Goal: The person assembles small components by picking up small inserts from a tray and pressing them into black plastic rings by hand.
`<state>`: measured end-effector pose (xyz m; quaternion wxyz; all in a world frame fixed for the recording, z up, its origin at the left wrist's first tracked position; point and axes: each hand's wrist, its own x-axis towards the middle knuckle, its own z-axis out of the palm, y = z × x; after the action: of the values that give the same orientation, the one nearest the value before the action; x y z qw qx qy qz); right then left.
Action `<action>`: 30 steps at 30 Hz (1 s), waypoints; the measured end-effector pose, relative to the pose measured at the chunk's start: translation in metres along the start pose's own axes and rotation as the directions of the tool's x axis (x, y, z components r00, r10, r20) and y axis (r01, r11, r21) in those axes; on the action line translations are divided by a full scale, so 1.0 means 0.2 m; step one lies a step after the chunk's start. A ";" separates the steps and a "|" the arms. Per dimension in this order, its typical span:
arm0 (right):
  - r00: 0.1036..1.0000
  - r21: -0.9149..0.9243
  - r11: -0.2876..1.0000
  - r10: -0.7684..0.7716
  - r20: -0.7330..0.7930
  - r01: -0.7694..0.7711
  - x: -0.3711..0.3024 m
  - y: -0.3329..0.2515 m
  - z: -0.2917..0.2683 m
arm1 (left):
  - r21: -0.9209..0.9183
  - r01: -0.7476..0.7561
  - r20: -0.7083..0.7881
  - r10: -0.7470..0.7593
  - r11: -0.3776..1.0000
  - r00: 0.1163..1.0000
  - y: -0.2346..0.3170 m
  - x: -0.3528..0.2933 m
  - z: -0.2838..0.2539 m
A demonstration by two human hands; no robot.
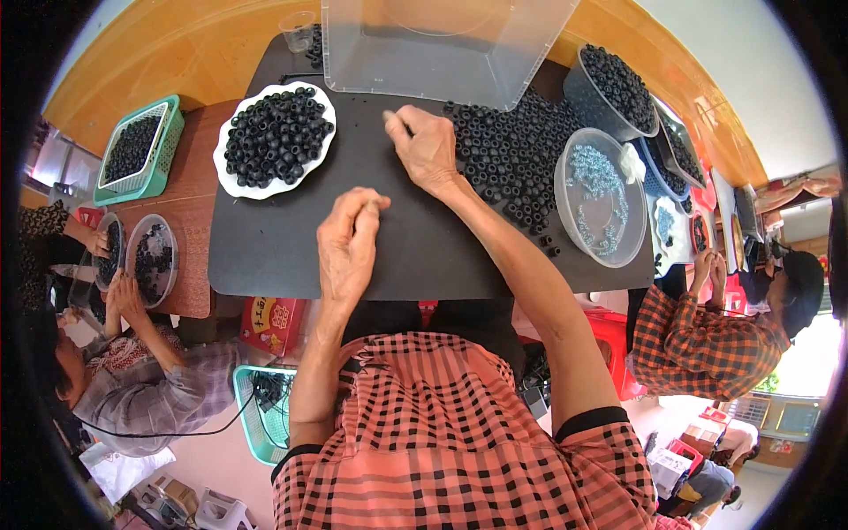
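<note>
Above the dark tabletop (265, 256), my left hand (348, 243) is closed, thumb and index finger pressed together. What it holds, if anything, is too small to make out. Farther off and a little to the right, my right hand (426, 146) is also closed in a pinch, and its contents are hidden. A white scalloped plate (228, 184) heaped with small black ring-like pieces (281, 132) lies to the left. Beside my right wrist spreads a wide pile of the same black pieces (508, 146). A clear round tub (601, 231) with tiny pale blue bits stands right of that pile.
A clear plastic bin (442, 66) sits at the far edge, with a clear cup (298, 34) to its left. A full grey tub (601, 102) stands far right. Co-workers sit left (159, 389) and right (715, 344). A teal basket (265, 415) is below the table's left side.
</note>
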<state>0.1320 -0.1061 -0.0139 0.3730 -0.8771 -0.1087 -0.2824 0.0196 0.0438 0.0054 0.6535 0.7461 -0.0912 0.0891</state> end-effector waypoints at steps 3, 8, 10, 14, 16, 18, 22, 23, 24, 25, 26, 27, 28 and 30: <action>0.981 -0.204 0.960 -0.177 0.080 0.190 0.00 -0.02 0.02 | 0.067 -0.007 0.076 0.002 0.998 0.997 0.00 -0.02 -0.01; 0.955 -0.235 0.926 -0.285 0.078 0.296 -0.01 -0.03 0.04 | 0.148 -0.131 0.131 0.112 0.980 0.985 0.01 -0.02 -0.02; 0.956 -0.231 0.928 -0.281 0.086 0.294 -0.02 -0.04 0.04 | 0.207 -0.164 0.157 0.132 0.965 0.979 0.00 -0.03 -0.03; 0.963 -0.202 0.942 -0.251 0.101 0.267 -0.01 -0.04 0.02 | 0.217 -0.166 0.198 0.123 0.962 0.973 0.02 -0.03 -0.02; 0.968 -0.206 0.948 -0.226 0.109 0.245 -0.01 -0.05 0.01 | 0.223 -0.220 0.232 0.168 0.950 0.958 0.00 -0.03 -0.02; 0.967 -0.143 0.965 -0.195 0.164 0.219 -0.02 -0.05 -0.01 | 0.242 -0.241 0.248 0.180 0.940 0.952 0.00 -0.04 -0.02; 0.967 -0.104 0.972 -0.193 0.168 0.212 -0.08 -0.08 -0.05 | 0.268 -0.292 0.278 0.217 0.918 0.936 0.00 -0.03 -0.01; 0.963 -0.088 0.972 -0.197 0.183 0.216 -0.10 -0.09 -0.07 | 0.273 -0.291 0.281 0.213 0.917 0.936 0.00 -0.03 -0.02; 0.959 -0.073 0.973 -0.202 0.198 0.220 -0.11 -0.10 -0.09 | 0.267 -0.300 0.286 0.222 0.916 0.932 0.00 -0.03 -0.02; 0.960 -0.070 0.974 -0.200 0.197 0.217 -0.11 -0.10 -0.11 | 0.261 -0.309 0.290 0.231 0.915 0.929 0.00 -0.03 -0.02; 0.973 -0.045 0.984 -0.162 0.167 0.171 -0.11 -0.11 -0.13 | 0.265 -0.307 0.290 0.229 0.914 0.929 0.00 -0.03 -0.02; 0.983 -0.018 0.992 -0.121 0.138 0.125 -0.11 -0.12 -0.15 | 0.258 -0.310 0.292 0.232 0.915 0.928 0.00 -0.03 -0.01; 0.990 0.039 0.995 -0.100 0.096 0.096 -0.10 -0.12 -0.18 | 0.251 -0.312 0.292 0.235 0.916 0.927 0.00 -0.03 -0.01; 0.998 0.108 0.993 -0.056 0.039 0.051 -0.08 -0.11 -0.22 | 0.257 -0.305 0.288 0.228 0.917 0.930 0.00 -0.03 -0.02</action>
<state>0.0921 -0.1217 0.0151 0.4093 -0.8584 -0.1549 -0.2675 0.0129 0.0469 0.0047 0.4985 0.8213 -0.2604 0.0952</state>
